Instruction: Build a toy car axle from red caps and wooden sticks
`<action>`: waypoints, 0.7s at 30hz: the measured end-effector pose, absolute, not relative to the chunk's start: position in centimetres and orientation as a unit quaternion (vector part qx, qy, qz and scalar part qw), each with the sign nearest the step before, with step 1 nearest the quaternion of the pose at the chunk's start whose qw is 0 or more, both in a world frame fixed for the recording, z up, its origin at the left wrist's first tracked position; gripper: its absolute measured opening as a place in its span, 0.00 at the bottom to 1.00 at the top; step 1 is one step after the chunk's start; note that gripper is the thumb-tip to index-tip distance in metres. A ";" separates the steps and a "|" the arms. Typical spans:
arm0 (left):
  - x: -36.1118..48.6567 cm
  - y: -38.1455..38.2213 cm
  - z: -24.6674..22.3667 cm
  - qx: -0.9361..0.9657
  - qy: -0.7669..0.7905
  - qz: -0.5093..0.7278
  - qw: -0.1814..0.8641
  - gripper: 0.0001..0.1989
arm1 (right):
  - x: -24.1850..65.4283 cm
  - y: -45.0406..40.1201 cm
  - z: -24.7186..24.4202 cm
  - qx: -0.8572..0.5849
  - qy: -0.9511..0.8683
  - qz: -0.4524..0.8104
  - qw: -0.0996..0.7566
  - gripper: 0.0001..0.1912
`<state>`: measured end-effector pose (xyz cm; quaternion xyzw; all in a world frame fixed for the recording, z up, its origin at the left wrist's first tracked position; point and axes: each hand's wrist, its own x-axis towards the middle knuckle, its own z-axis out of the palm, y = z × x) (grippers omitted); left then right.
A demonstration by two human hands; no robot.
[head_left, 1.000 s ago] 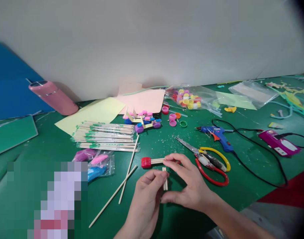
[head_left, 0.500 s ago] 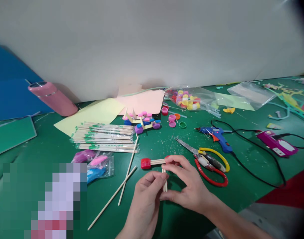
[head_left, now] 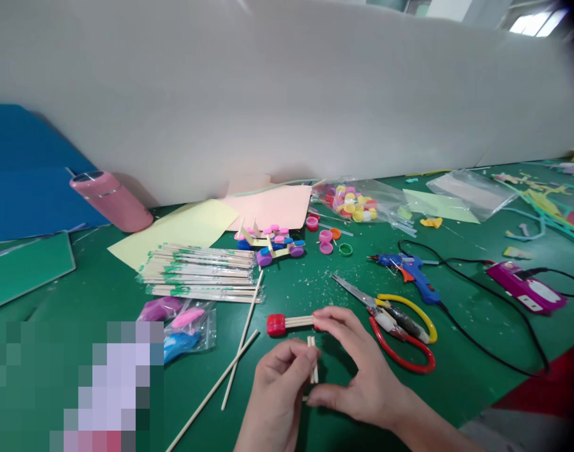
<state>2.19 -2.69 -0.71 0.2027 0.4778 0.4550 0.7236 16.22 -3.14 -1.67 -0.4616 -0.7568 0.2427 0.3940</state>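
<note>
Pinched between the thumb and fingers of my left hand (head_left: pixel 287 383) are short pale wooden sticks (head_left: pixel 313 359), held upright. My right hand (head_left: pixel 357 370) is beside them, its thumb and fingers spread with a gap between. Its fingertips reach the right end of a small bundle of sticks (head_left: pixel 298 321), which has a red block-like piece (head_left: pixel 276 324) on its left end; a bit of red also shows under those fingertips. A short stick end peeks out by my right thumb. Two long chopsticks (head_left: pixel 243 339) lie crossed to the left.
Scissors (head_left: pixel 381 314), a blue glue gun (head_left: pixel 409 270) with its cord, and a purple power strip (head_left: pixel 526 285) lie to the right. Wrapped chopsticks (head_left: pixel 202 273), bags of coloured clay (head_left: pixel 178 323), bottle caps (head_left: pixel 325 242) and a pink flask (head_left: pixel 112 201) are further back.
My right thumb and fingers have spread wider, away from the short sticks in my left hand. The camera has tilted up, so everything sits lower in view.
</note>
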 end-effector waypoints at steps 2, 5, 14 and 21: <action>2.2 -2.8 -0.5 0.210 0.478 0.461 0.717 0.13 | 16.3 -3.2 -1.7 -0.460 -0.757 0.245 0.394 0.37; 2.3 -3.0 -0.1 0.223 0.475 0.466 0.713 0.13 | 16.4 -3.2 -1.6 -0.451 -0.758 0.247 0.401 0.36; 2.3 -3.0 0.4 0.246 0.471 0.462 0.710 0.14 | 16.1 -3.2 -1.4 -0.433 -0.762 0.245 0.414 0.25; 2.2 -3.0 0.7 0.246 0.487 0.448 0.708 0.12 | 16.1 -3.2 -1.4 -0.436 -0.770 0.222 0.410 0.24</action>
